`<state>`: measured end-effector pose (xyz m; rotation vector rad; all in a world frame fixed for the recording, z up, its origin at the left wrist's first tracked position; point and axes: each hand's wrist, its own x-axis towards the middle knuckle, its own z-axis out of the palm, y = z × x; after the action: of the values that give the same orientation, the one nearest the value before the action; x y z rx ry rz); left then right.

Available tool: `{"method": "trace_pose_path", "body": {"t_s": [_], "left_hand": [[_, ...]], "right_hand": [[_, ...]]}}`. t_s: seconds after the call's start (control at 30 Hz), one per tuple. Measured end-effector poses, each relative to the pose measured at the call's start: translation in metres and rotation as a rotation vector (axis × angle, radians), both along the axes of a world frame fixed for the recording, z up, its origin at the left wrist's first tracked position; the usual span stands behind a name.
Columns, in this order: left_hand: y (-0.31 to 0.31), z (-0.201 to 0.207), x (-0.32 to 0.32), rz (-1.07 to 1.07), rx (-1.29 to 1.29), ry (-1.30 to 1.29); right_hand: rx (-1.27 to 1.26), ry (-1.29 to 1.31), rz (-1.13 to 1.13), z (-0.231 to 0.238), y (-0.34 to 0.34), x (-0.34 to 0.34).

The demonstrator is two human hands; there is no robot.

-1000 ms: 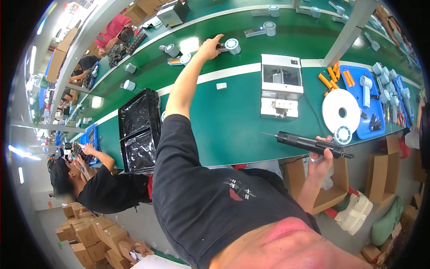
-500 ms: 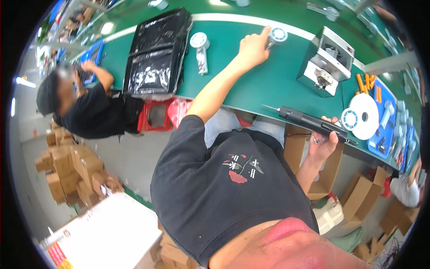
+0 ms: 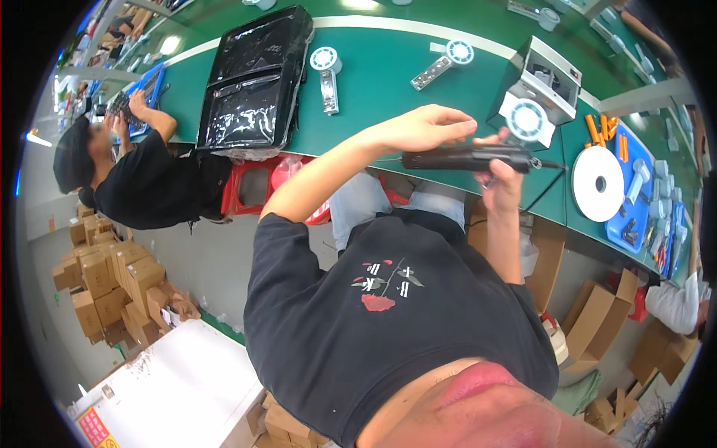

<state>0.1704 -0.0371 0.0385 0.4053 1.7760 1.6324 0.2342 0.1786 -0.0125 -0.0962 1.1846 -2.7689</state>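
My right hand (image 3: 502,179) grips a black electric screwdriver (image 3: 467,158), its thin bit pointing left. Just above the same hand is a small handheld fan (image 3: 526,119) with a pale blue round head; its handle is mostly hidden, and it seems held along with the screwdriver. My left hand (image 3: 429,128) is open, its fingers stretched out over the screwdriver's front end and holding nothing. Farther off on the green table (image 3: 373,82) lies another handheld fan (image 3: 441,67), the inside of its handle exposed. A similar fan (image 3: 326,78) lies to its left.
Left stands a black plastic-wrapped case (image 3: 250,89). A grey metal box device (image 3: 545,82) sits beyond my right hand. Rightward are a white reel (image 3: 597,184), orange pieces (image 3: 597,131) and a blue tray (image 3: 635,216) of fan parts. A co-worker (image 3: 149,183) sits at left.
My left hand has let go of the far fan and come back near the screwdriver. My right hand has moved up and left, bringing the screwdriver and the other fan over the table.
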Motion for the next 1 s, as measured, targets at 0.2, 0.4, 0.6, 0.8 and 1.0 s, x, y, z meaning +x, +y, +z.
{"method": "trace_pose_path", "body": {"t_s": [0.2,0.4,0.6,0.8,1.0], "left_hand": [[0.012,-0.006,-0.005,0.109,0.090,-0.121],[0.024,-0.010,-0.016,0.177,0.182,-0.198],[0.036,-0.008,-0.017,0.185,0.280,-0.111],[0.028,-0.006,-0.025,0.058,0.031,0.215],[0.013,0.000,-0.044,-0.131,0.029,-0.020]], "right_hand": [[0.246,0.018,-0.051,-0.016,-0.034,-0.024],[0.332,0.153,-0.285,-0.012,-0.049,-0.035],[0.358,0.156,-0.407,-0.008,-0.050,-0.036],[0.421,0.184,-0.314,-0.005,-0.040,-0.035],[0.431,0.217,-0.324,0.004,-0.040,-0.031]]}}
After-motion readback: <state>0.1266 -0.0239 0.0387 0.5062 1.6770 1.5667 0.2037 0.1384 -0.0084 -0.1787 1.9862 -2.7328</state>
